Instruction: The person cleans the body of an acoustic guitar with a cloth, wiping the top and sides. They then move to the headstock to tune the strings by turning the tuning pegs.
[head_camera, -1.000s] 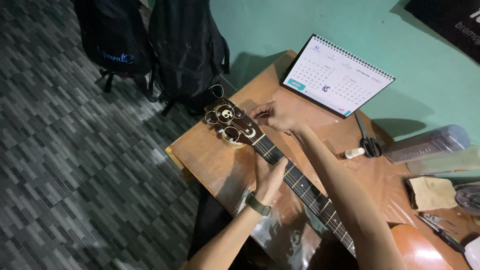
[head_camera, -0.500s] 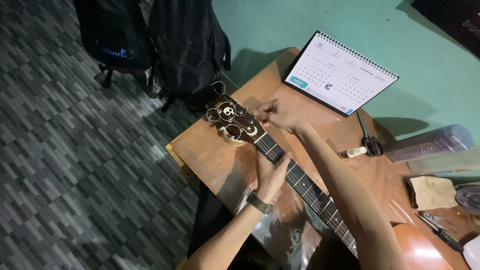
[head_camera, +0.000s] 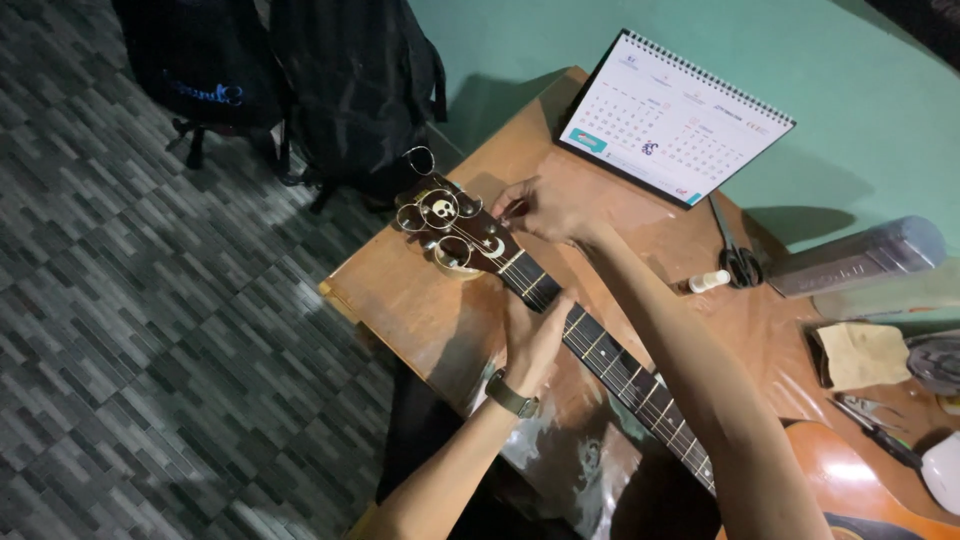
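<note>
An acoustic guitar (head_camera: 640, 385) lies flat across a brown wooden counter (head_camera: 400, 300), its dark headstock (head_camera: 450, 225), decorated with pale skull and moon inlays, pointing toward the far left corner. The left hand (head_camera: 535, 335) is clamped around the neck just below the nut, while the right hand (head_camera: 545, 205) pinches its fingers together beside the headstock's tuning pegs. A small white bottle (head_camera: 708, 282) lies near scissors (head_camera: 738, 255) and a desk calendar (head_camera: 675, 120); its contents cannot be seen.

We look down from the person's head, quite close, at the wooden table (head_camera: 400, 300) and the floor (head_camera: 150, 350) beside it.
</note>
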